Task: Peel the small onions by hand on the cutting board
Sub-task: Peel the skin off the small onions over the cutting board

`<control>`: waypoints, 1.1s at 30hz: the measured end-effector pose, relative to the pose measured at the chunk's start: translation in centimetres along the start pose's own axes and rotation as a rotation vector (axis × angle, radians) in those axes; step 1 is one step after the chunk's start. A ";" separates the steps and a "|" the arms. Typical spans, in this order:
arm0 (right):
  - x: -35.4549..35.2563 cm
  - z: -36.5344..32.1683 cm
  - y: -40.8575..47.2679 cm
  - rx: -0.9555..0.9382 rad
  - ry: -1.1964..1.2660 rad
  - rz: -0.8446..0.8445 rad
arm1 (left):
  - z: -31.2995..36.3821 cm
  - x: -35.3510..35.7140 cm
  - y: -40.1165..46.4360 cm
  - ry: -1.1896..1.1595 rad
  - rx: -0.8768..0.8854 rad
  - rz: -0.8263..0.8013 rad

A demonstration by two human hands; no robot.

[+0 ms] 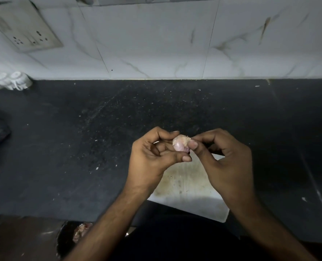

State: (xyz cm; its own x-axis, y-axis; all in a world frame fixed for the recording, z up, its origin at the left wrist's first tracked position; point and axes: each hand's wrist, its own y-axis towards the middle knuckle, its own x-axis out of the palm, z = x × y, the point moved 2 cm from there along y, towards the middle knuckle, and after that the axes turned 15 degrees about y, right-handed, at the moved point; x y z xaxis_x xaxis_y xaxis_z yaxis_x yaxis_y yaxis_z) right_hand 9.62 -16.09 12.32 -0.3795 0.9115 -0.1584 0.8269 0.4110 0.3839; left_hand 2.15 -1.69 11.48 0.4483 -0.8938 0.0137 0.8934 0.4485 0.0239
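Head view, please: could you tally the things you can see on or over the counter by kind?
Small onion, held between left hand and right hand: 1
Hands: 2
Cutting board: 1
White patterned cloth: 1
Wall socket plate: 1
Total: 6

Pale pink onion (181, 145), black speckled counter (100, 129) — white grey-veined tiles (156, 44)
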 end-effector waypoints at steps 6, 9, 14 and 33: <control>-0.9 -0.1 0.8 -0.123 -0.165 -0.040 | 0.5 0.7 0.5 0.003 0.022 -0.001; -0.7 -0.2 1.2 -0.181 -0.235 -0.062 | 0.9 0.4 0.9 0.003 0.028 -0.014; 1.0 -0.2 1.6 -0.178 -0.248 -0.081 | 0.8 -0.6 1.8 -0.011 0.012 -0.054; 2.6 2.0 -0.9 0.187 -0.069 0.093 | -3.3 -1.7 2.7 0.072 -0.114 -0.094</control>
State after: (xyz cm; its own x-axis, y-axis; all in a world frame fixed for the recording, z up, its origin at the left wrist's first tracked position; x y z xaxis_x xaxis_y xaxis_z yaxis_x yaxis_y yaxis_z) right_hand 8.77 -14.09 9.73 -0.2742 0.9418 -0.1946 0.9221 0.3150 0.2249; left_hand 3.91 1.06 8.18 0.3595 -0.9315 -0.0552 0.9272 0.3632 -0.0917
